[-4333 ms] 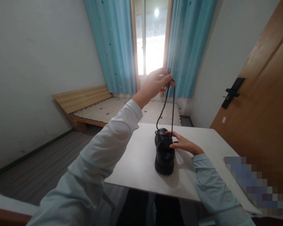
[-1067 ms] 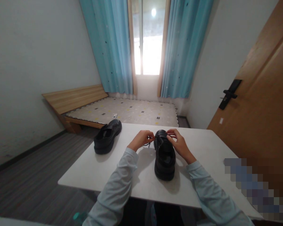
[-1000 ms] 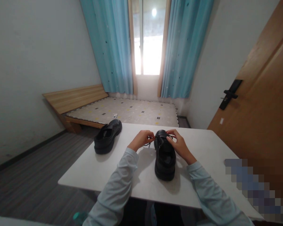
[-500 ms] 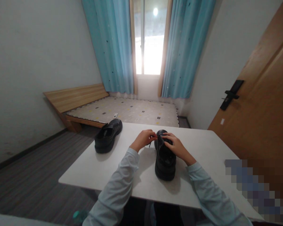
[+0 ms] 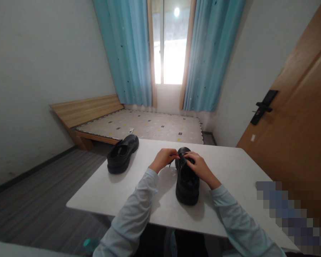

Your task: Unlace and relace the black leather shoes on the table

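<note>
The near black shoe (image 5: 187,182) stands on the white worktop (image 5: 230,171), directly under both hands. The fingers (image 5: 173,154) of the left hand (image 5: 164,159) are pinched shut on the black lace (image 5: 171,164) just left of the shoe's far end; a short length of lace is seen running down from them. The right hand (image 5: 199,167) is laid over the upper, its fingers (image 5: 188,156) curled at the lacing, but whether lace is actually gripped there cannot be told.

The lacing step is judged best done with the shoe pressed flat by the right hand while the lace is drawn taut by the left, in short, even pulls, so that the shoe is not dragged or tipped.

The shoe's long axis runs straight away from the person, sole down. Which end is the toe cannot be told.

A second black shoe (image 5: 122,154) lies well to the left of the fingers, angled away and to the right.
</note>
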A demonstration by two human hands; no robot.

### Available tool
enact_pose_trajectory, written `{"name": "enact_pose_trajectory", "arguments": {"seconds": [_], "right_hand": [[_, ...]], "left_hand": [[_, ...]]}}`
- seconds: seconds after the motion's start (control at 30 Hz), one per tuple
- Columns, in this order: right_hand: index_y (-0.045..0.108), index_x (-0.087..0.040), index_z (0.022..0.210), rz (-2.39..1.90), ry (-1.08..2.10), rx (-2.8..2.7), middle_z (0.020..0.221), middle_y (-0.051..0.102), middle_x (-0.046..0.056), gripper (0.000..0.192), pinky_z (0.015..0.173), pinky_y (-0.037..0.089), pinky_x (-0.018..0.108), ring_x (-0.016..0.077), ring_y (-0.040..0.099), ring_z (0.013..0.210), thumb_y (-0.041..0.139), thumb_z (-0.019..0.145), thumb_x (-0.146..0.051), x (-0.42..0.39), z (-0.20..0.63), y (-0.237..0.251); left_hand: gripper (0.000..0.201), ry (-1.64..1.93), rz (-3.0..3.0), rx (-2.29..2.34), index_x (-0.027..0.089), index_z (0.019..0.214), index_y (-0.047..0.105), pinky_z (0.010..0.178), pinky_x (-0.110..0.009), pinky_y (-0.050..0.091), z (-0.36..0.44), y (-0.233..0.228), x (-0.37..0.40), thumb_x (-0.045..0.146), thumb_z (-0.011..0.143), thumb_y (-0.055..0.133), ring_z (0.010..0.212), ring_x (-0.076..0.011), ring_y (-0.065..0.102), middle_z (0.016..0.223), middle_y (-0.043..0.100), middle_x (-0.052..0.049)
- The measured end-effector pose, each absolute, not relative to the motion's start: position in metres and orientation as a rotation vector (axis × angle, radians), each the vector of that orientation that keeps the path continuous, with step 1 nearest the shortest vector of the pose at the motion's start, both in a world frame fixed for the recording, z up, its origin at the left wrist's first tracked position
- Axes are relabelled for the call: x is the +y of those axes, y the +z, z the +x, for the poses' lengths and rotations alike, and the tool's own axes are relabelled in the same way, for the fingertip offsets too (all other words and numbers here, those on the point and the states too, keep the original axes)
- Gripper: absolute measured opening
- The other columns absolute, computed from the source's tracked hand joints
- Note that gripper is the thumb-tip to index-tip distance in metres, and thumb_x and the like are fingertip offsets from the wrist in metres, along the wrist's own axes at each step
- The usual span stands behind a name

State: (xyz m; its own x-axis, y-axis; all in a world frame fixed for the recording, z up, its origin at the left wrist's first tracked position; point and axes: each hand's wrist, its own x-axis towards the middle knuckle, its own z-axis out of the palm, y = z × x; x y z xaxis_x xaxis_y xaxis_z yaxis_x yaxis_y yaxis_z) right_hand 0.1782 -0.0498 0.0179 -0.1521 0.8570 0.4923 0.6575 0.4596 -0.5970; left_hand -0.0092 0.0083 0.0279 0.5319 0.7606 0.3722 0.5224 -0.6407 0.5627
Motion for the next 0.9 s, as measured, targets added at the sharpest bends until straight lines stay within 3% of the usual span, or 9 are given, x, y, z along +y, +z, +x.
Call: {"name": "enact_pose_trajectory", "arguments": {"seconds": [0.5,0.73,0.9], "right_hand": [[0.059,-0.018,0.082,-1.480,0.174,-1.997,0.112,0.059,0.011,0.009,0.091,0.042,0.042,0.0246,0.051,0.104,0.052,0.077,-0.014,-0.041,0.173,0.012],[0.059,-0.019,0.087,-1.574,0.098,-2.027,0.113,0.059,0.010,0.017,0.087,0.042,0.040,0.0252,0.049,0.100,0.049,0.076,-0.010,-0.043,0.166,0.014],[0.055,-0.020,0.079,-1.436,0.144,-1.926,0.106,0.057,0.010,0.010,0.088,0.042,0.042,0.0243,0.050,0.101,0.047,0.079,-0.013,-0.044,0.168,0.013]], "left_hand": [[0.019,0.795,2.485,1.016,0.019,0.090,0.065,0.064,-0.019,0.040,-0.002,0.026,0.003,0.026,0.088,0.048,0.068,-0.0122,0.057,0.076,0.066,0.000],[0.017,0.794,2.483,1.009,0.019,0.092,0.063,0.067,-0.020,0.041,-0.001,0.025,0.003,0.027,0.088,0.048,0.071,-0.0122,0.058,0.079,0.066,0.000],[0.016,0.811,2.418,1.006,0.019,0.088,0.061,0.060,-0.020,0.038,-0.004,0.022,0.007,0.033,0.085,0.054,0.062,-0.0109,0.053,0.068,0.061,0.003]]}}
